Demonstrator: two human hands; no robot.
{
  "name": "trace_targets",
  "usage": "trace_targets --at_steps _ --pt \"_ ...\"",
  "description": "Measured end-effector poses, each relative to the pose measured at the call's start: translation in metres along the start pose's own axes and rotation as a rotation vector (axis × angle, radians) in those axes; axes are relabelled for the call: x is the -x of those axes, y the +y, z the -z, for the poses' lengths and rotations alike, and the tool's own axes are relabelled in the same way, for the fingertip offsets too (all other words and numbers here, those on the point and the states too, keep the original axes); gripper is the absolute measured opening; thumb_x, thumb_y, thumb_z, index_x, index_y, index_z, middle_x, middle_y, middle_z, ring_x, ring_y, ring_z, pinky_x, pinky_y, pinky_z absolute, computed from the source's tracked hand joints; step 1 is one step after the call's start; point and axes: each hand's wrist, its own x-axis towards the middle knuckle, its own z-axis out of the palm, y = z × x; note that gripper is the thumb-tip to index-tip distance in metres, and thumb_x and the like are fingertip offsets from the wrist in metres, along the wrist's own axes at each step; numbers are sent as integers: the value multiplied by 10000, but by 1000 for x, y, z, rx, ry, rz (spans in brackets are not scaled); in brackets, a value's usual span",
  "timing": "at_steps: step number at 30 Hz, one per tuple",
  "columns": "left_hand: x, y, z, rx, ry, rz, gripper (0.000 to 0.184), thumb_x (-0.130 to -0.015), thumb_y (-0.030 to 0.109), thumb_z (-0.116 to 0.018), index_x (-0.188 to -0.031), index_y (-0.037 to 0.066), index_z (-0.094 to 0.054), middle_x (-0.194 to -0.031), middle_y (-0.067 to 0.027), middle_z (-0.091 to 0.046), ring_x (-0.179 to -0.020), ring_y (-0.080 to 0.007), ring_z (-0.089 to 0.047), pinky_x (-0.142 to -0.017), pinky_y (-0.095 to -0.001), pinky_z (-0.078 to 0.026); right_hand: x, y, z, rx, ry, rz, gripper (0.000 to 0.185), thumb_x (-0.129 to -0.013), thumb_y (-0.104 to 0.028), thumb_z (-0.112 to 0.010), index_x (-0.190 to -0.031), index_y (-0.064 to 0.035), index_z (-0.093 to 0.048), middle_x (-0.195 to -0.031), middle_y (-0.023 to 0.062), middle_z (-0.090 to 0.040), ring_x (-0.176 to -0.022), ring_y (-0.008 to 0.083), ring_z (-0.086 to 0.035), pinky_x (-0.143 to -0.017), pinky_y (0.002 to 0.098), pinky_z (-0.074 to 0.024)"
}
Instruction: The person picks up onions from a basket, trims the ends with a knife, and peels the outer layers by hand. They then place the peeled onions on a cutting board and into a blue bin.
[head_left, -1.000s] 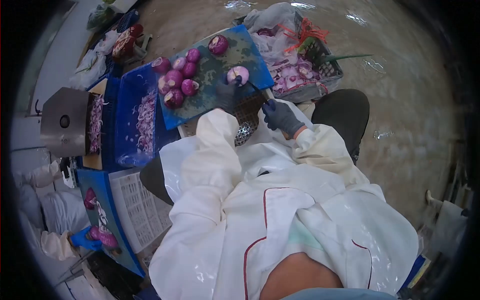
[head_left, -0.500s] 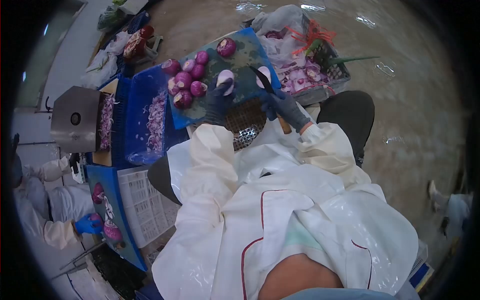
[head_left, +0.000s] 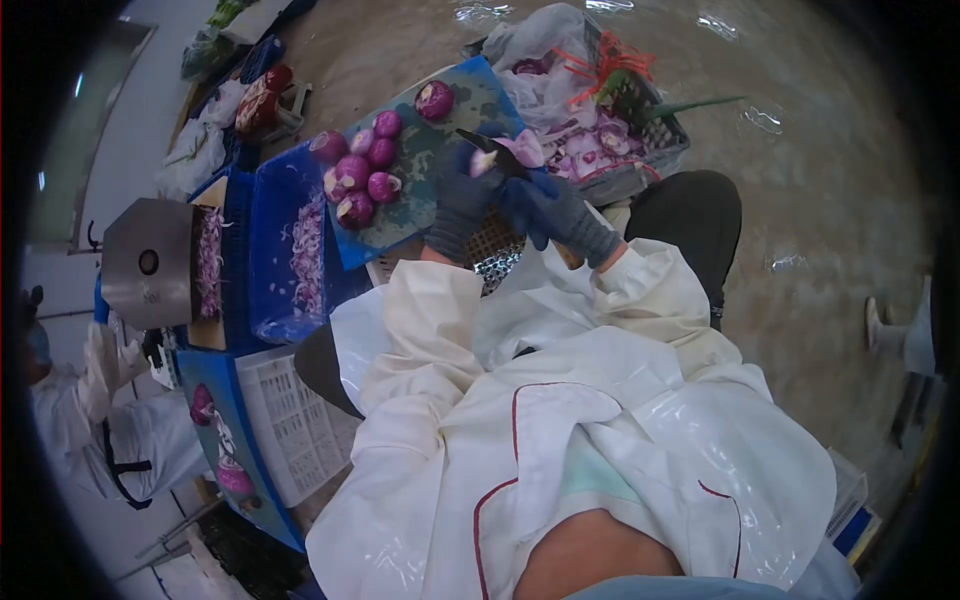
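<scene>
Both of my hands wear dark gloves and are close together over the blue-edged cutting board (head_left: 415,205). My left hand (head_left: 460,205) is closed around an onion (head_left: 483,161), whose pale part shows beyond the fingers. Gripped in my right hand (head_left: 560,212) is a knife (head_left: 508,158), its dark blade slanting across beside the onion. A pale pink piece of onion (head_left: 526,149) lies just past the blade by the board's right edge. Several purple onions (head_left: 352,172) are grouped on the left side of the board, and one purple onion (head_left: 434,100) sits alone near the far edge.
Right of the board stands a crate (head_left: 665,155) with onion skins, plastic and red strips. A blue bin (head_left: 275,250) of shredded onion and a metal machine (head_left: 150,262) are at left. Below them is another board (head_left: 225,400) with onions; a co-worker's sleeve (head_left: 100,370) is beyond.
My hands have come together, bringing knife and onion side by side; before, they were apart. The co-worker's blue-gloved hand has left the onions on the other board.
</scene>
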Motion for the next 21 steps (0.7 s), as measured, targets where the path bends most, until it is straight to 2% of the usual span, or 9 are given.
trace_targets --at_steps 2,5,8,10,12,14,17,20,21 --pt "-1 -3 -1 -18 -58 50 488 -729 35 -687 -1207 53 -588 -1132 -73 -641 -1023 -183 -614 -875 -314 -494 4 -12 3 -69 -71 -122 338 -968 -331 -486 -991 -30 -639 -723 50 -642 -489 101 -559 -391 242 -425" --pt "3 15 -12 37 -166 114 510 -784 92 -704 -1263 45 -534 -1107 -56 -623 -948 -160 -611 -791 -289 -506 1 -10 10 59 -69 -162 347 -962 -339 -496 -963 -25 -644 -709 50 -638 -469 99 -547 -367 233 -413" --pt "7 22 -13 279 -229 152 482 -795 96 -695 -1244 40 -533 -1071 -54 -618 -915 -160 -606 -781 -293 -505 2 -19 12 -72 -75 -266 345 -956 -343 -511 -934 -28 -649 -679 49 -628 -425 101 -527 -351 234 -410" --pt "8 17 -11 296 -201 263 505 -758 68 -672 -1243 55 -532 -1097 -75 -621 -968 -175 -608 -829 -313 -503 3 -25 15 -94 -86 -270 345 -953 -349 -520 -930 -29 -648 -672 50 -626 -424 98 -527 -347 237 -413" --pt "8 8 -11 181 -155 240 503 -756 54 -663 -1242 64 -532 -1096 -77 -618 -966 -174 -605 -824 -317 -505 3 -28 17 -136 -85 -279 346 -950 -354 -530 -930 -30 -648 -673 51 -628 -426 97 -530 -346 237 -413" --pt "6 4 -13 -62 -88 84 473 -788 56 -669 -1241 66 -533 -1070 -63 -608 -910 -156 -596 -768 -306 -509 5 -29 15 -197 -77 -295 347 -946 -360 -540 -933 -29 -647 -681 52 -633 -433 98 -537 -348 232 -411" --pt "0 15 -17 -88 -152 94 493 -776 49 -667 -1249 69 -529 -1079 -57 -607 -925 -158 -600 -749 -297 -514 6 -29 23 -174 -78 -305 327 -958 -335 -538 -944 -25 -642 -687 50 -632 -465 100 -555 -386 228 -423" --pt "-14 18 -25 78 -24 85 484 -770 30 -666 -1237 68 -544 -1081 -55 -613 -937 -160 -602 -745 -285 -516 1 -4 24 -96 97 -45 255 -940 -264 -571 -1072 -59 -643 -774 88 -661 -557 173 -616 -491 323 -495" --pt "-16 25 -28 94 -11 41 467 -768 1 -655 -1220 74 -563 -1059 -49 -629 -895 -142 -612 -720 -264 -516 -3 4 26 177 209 178 254 -927 -245 -575 -1110 -79 -635 -795 101 -658 -584 198 -623 -512 339 -499"
